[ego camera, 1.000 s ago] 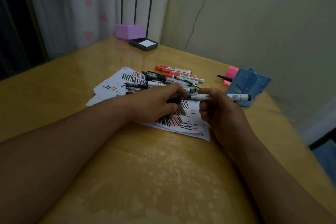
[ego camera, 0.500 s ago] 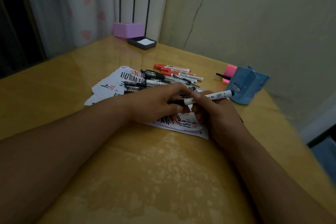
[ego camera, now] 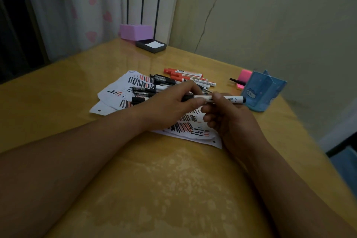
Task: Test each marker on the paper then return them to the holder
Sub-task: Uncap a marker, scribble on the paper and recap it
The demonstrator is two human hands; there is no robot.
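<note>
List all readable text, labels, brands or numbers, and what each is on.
Nothing legible.
white marker: dark print on the barrel, too blurred to read.
red markers: printed white labels, too small to read.
blue holder: a cartoon picture, no text.
paper: only red and black test strokes.

Yellow table (ego camera: 173, 189), glossy, mottled near edge. Far corner: purple box (ego camera: 135, 32), dark tray (ego camera: 151, 45) with white sheet touching its front. Pink pad (ego camera: 244, 77) at right. Heart-print curtain (ego camera: 92, 6); cracked wall (ego camera: 270, 25).
</note>
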